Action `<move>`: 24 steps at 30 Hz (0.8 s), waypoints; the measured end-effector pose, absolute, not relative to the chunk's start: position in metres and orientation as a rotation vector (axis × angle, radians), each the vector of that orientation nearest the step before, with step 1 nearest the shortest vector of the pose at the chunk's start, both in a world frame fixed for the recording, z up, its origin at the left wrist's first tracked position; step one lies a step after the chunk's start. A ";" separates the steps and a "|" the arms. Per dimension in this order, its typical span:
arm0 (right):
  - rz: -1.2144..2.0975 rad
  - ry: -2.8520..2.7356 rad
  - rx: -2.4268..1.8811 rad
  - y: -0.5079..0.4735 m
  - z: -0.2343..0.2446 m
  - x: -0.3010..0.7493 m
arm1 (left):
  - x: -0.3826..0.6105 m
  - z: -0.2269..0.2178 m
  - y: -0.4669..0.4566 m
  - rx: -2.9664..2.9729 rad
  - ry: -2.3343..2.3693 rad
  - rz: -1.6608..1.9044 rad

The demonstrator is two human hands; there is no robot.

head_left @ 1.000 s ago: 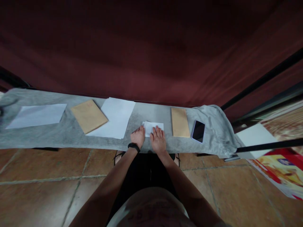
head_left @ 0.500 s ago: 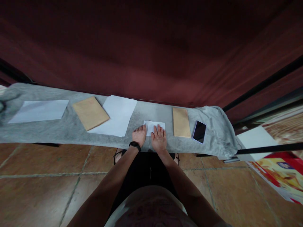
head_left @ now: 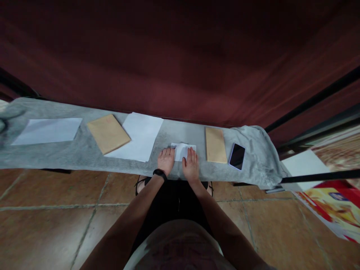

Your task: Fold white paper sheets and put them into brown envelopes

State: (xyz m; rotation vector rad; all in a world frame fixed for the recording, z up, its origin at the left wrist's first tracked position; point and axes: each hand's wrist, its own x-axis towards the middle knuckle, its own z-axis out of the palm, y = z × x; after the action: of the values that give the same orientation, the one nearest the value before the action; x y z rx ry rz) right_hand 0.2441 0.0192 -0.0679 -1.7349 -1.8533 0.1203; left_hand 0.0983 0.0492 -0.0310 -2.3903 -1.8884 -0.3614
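Note:
A small folded sheet of white paper (head_left: pixel 181 152) lies on the grey cloth in front of me, its middle bulging up between my hands. My left hand (head_left: pixel 165 161), with a black band at the wrist, is closed at the paper's left edge, its fingers bent and close together. The fingertips' exact grip is hidden. Across the right part of the paper, my right hand (head_left: pixel 191 167) lies flat with fingers stretched forward and the thumb a little apart.
Left of my hands are white sheets (head_left: pixel 142 135), a brown envelope (head_left: pixel 109 134) overlapping them, and another white sheet (head_left: pixel 49 130). To the right lie a second brown envelope (head_left: pixel 215 145) and a phone (head_left: pixel 237 156). A grey cloth (head_left: pixel 185 131) covers the narrow table before a dark red curtain (head_left: pixel 174 93).
The paper between my hands has gone from nearly flat to bulging in the middle. My right hand has shifted slightly to the right; my left hand stays at the left edge.

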 end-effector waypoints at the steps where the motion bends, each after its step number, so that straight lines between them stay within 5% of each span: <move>1: 0.141 -1.812 -1.726 0.019 -0.067 0.246 | 0.098 -0.030 0.048 -2.397 -1.865 -0.406; 12: 0.201 -1.726 -1.540 0.033 -0.022 0.279 | 0.097 -0.002 0.034 -2.593 -1.450 -0.754; 24: 0.452 -1.680 -1.426 0.027 0.049 0.315 | 0.069 0.011 0.040 -2.714 -1.803 -1.185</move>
State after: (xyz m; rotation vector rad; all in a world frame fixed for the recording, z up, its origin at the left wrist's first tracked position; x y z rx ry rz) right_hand 0.3146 0.0275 0.0494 -1.4256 -1.6801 0.4523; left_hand 0.0691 0.0398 0.0110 -2.7139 -1.8035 -1.1855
